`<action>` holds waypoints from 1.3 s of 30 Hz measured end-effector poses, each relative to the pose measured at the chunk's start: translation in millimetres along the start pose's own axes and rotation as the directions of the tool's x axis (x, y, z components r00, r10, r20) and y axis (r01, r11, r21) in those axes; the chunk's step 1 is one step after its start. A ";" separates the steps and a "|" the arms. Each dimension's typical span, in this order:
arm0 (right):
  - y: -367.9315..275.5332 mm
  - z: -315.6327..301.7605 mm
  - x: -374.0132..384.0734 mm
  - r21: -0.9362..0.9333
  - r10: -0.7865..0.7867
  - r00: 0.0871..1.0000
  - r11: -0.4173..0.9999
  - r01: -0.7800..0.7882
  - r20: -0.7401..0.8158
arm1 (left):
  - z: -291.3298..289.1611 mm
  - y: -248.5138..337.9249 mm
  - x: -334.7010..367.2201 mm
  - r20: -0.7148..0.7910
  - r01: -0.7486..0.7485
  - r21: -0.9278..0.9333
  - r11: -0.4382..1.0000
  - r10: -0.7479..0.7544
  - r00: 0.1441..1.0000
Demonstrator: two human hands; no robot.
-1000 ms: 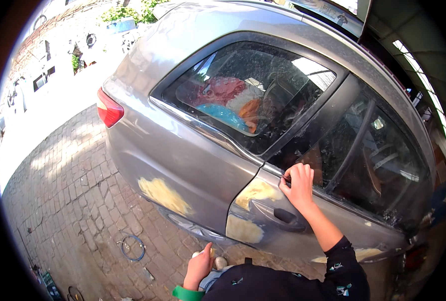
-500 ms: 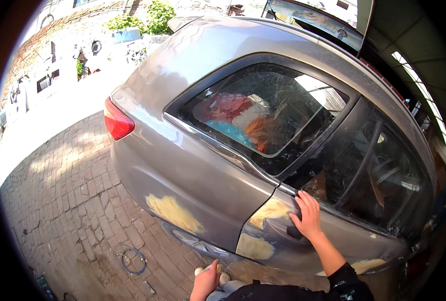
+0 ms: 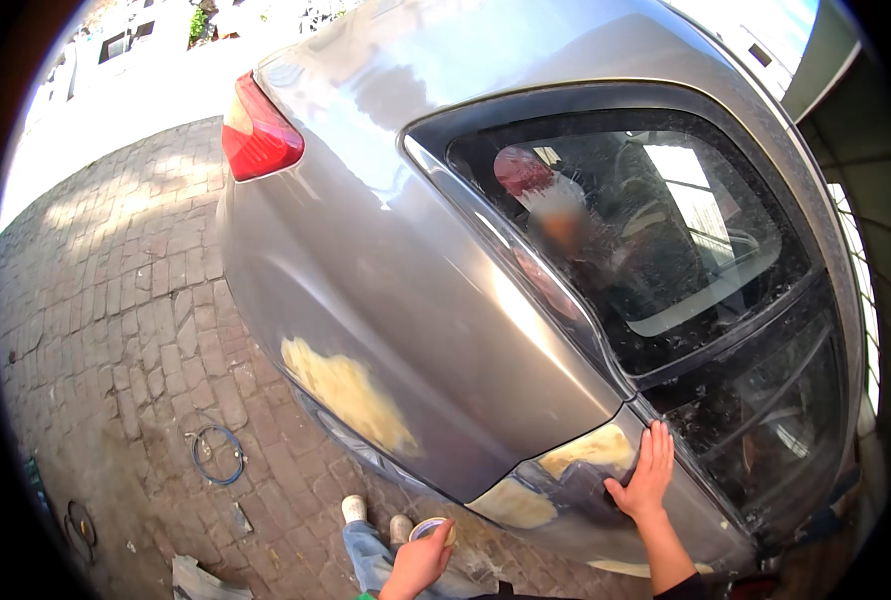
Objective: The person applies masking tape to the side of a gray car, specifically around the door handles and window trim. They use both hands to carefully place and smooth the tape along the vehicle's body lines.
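Observation:
A grey-brown car (image 3: 445, 330) fills the middle of the view. My right hand (image 3: 647, 478) lies flat on its rear door, just under the window trim, with the fingers stretched out. Beside it is a yellowish filler patch (image 3: 590, 452) on the door, and a paler patch (image 3: 515, 503) sits lower down. Another filler patch (image 3: 345, 395) covers part of the panel above the rear wheel. Low in front of me, my left hand (image 3: 417, 565) is closed round a roll of tape (image 3: 427, 528), largely hidden by the fingers.
Brick paving (image 3: 145, 350) runs along the car's left. A coiled blue hose (image 3: 217, 455) lies on it, with a dark coil (image 3: 80, 530) and a grey broken panel (image 3: 205, 580) nearer. The red tail light (image 3: 260, 130) marks the car's rear corner.
My view has swung closer to the rear panel and window. The right hand still rests on the door by the window. The roll in my left hand now shows more plainly.

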State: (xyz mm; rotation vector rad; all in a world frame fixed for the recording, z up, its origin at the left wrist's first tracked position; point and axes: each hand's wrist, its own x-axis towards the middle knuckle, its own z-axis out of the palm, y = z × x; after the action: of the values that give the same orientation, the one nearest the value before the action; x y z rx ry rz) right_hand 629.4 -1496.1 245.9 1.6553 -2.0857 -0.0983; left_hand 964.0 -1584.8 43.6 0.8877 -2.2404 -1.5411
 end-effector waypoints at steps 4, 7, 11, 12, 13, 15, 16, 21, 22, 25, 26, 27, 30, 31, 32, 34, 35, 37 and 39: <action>-3.0 0.8 6.9 -0.009 -0.009 1.000 1.000 0.009 -0.007 | -2.0 -2.6 4.9 0.036 0.050 0.018 0.999 -0.051 0.998; -4.2 -1.9 5.7 -0.014 -0.008 1.000 1.000 0.008 -0.002 | 3.8 -6.0 4.0 -0.001 0.012 0.047 0.999 -0.012 1.000; -0.5 -9.9 2.0 0.027 0.041 0.999 0.999 -0.040 -0.007 | 5.9 7.4 4.0 0.032 -0.016 0.054 0.998 0.014 0.999; -3.2 -9.5 6.1 0.053 0.040 0.999 0.998 -0.038 -0.020 | 1.6 15.5 4.6 0.051 -0.001 0.084 0.996 -0.003 0.999; -6.4 -8.5 12.7 0.104 0.037 0.999 0.994 -0.033 -0.037 | -2.2 22.6 5.2 0.066 0.007 0.122 0.993 -0.015 0.998; -8.5 -19.8 24.9 0.219 0.042 0.999 0.975 -0.044 0.013 | 7.6 28.1 3.3 0.011 -0.063 0.115 0.991 0.062 0.998; -10.2 -26.6 30.5 0.291 0.045 0.998 0.955 -0.056 0.044 | 14.2 30.7 3.5 -0.015 -0.111 0.117 0.987 0.113 0.993; -24.0 -24.7 -6.9 0.477 -0.048 0.960 0.860 0.181 -0.277 | 58.1 74.0 -3.1 0.127 -0.224 0.108 0.969 0.210 0.969; -38.0 -32.7 -21.8 0.515 0.000 0.927 0.832 0.209 -0.375 | 64.9 85.0 -5.6 0.151 -0.222 0.077 0.972 0.209 0.966; -55.4 -32.5 -109.9 0.682 0.006 0.965 0.709 0.180 -0.261 | 92.9 128.5 -18.7 0.221 -0.197 -0.042 0.980 0.201 0.954; -58.8 -27.9 -137.6 0.665 0.152 0.890 0.720 0.199 -0.430 | 106.1 138.6 -21.5 0.242 -0.171 -0.084 0.982 0.186 0.952; -58.5 -25.8 -167.2 0.705 0.264 0.875 0.700 0.117 -0.407 | 117.4 131.0 -23.5 0.269 -0.230 -0.007 0.973 0.223 0.937; -46.5 -39.0 -279.1 0.619 0.526 0.843 0.700 -0.356 -0.110 | 158.5 174.4 -42.8 0.382 -0.232 -0.035 0.972 0.228 0.896; -39.4 -47.2 -308.5 0.596 0.564 0.823 0.684 -0.420 -0.067 | 171.5 166.8 -46.3 0.411 -0.331 -0.021 0.944 0.310 0.858; -33.7 -54.1 -336.1 0.566 0.599 0.800 0.665 -0.488 -0.014 | 183.5 173.9 -53.1 0.468 -0.323 -0.016 0.946 0.292 0.834; -24.4 -61.8 -382.1 0.608 0.698 0.714 0.593 -0.528 -0.060 | 212.5 196.7 -64.6 0.571 -0.319 -0.013 0.948 0.269 0.776; -27.5 -60.8 -402.1 0.700 0.770 0.638 0.436 -0.566 0.036 | 223.7 210.0 -70.5 0.613 -0.317 -0.001 0.948 0.251 0.749; -29.9 -64.3 -447.3 0.801 0.869 0.439 0.091 -0.591 0.226 | 256.2 231.3 -83.2 0.689 -0.329 -0.004 0.944 0.241 0.684; -27.6 -75.2 -479.4 0.704 0.830 0.190 -0.296 -0.646 0.524 | 288.2 247.4 -90.0 0.742 -0.371 0.005 0.929 0.246 0.624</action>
State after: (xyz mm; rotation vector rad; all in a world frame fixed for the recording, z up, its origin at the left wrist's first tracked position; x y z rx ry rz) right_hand 761.0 -1037.8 151.6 -0.0108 -2.7083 1.8602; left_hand 795.5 -1255.0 166.6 -0.1989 -2.8750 -1.7528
